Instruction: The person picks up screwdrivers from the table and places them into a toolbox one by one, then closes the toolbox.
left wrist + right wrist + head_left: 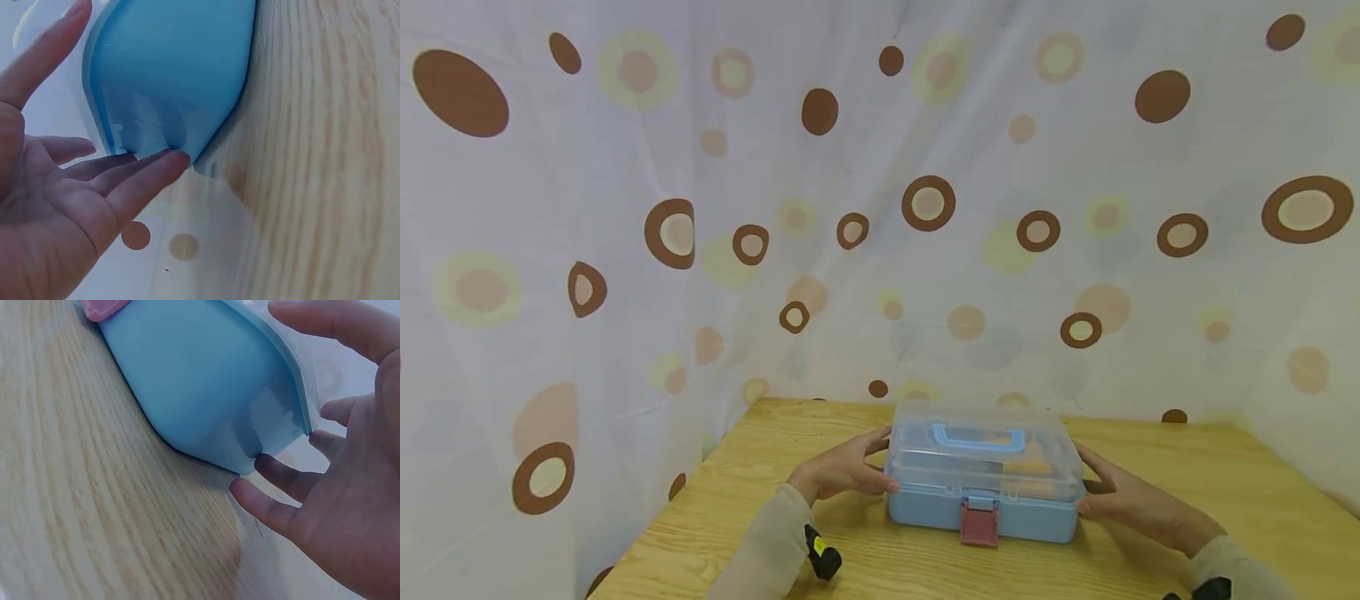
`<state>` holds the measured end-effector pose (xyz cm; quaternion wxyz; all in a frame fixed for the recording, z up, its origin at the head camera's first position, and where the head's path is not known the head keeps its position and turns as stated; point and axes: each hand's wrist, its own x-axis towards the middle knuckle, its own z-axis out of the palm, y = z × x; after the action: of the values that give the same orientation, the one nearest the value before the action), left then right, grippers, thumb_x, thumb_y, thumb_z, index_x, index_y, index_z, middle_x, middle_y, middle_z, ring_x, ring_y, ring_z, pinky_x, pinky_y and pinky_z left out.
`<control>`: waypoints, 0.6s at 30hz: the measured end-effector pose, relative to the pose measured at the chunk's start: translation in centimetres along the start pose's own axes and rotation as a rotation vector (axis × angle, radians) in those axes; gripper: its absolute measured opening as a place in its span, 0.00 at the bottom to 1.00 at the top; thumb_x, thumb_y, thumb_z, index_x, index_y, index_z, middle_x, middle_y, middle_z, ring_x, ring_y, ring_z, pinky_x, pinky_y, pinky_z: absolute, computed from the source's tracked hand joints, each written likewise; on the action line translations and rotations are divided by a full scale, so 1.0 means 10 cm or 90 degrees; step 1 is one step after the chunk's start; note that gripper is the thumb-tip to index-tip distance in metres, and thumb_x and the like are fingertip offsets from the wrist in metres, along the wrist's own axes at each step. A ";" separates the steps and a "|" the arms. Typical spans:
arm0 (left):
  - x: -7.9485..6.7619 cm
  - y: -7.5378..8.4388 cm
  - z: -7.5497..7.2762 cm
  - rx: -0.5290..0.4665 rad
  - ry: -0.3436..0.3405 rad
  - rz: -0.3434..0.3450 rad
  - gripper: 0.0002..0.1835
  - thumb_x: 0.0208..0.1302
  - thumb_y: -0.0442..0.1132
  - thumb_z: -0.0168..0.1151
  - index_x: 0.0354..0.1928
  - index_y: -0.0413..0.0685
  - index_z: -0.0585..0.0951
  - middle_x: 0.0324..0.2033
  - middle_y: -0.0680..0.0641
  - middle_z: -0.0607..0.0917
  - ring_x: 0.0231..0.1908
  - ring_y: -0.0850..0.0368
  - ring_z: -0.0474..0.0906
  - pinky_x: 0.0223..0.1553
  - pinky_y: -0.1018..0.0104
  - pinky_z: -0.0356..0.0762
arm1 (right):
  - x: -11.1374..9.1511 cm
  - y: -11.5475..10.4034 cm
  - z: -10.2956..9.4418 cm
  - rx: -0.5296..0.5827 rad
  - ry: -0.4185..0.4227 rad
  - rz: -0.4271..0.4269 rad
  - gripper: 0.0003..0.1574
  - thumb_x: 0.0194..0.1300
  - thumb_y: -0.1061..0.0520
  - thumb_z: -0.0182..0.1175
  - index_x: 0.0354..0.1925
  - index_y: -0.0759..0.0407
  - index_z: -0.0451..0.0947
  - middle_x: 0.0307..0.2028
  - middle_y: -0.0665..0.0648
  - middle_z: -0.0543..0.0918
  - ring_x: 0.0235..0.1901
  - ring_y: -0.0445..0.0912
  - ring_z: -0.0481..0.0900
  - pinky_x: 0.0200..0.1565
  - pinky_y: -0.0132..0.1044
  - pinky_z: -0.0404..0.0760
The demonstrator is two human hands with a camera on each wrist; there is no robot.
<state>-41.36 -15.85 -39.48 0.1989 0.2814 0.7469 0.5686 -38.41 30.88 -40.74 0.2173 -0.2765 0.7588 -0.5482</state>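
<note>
A storage box [910,506] with a light blue base and a clear lid [917,458] stands on the table, lid down. On the lid is a blue handle [981,444]; a pink latch [980,525] hangs folded down at the front. My left hand [847,468] is at the box's left end, thumb by the front corner. In the left wrist view its fingers [147,178] reach out fairly straight to the blue end wall. At the right end is my right hand [1138,504], its extended fingers [265,503] at the end wall and thumb near the front corner.
The wooden table [842,558] lies under the box. A white curtain [850,167] with brown and beige circles hangs behind it and at both sides. Something orange [1028,467] shows blurred through the lid. A black strap device [823,557] sits at the left wrist.
</note>
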 end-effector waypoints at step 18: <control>-0.09 0.28 -0.06 0.188 0.103 -0.009 0.56 0.63 0.53 0.74 0.83 0.49 0.49 0.81 0.44 0.51 0.77 0.40 0.53 0.71 0.39 0.59 | -0.25 -0.10 0.18 -0.094 0.050 0.083 0.51 0.83 0.49 0.48 0.76 0.81 0.31 0.72 0.86 0.49 0.67 0.76 0.63 0.59 0.61 0.76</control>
<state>-40.45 -16.35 -36.68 0.0986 0.2557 0.8379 0.4721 -35.24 30.96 -40.28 0.2022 -0.2201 0.8213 -0.4859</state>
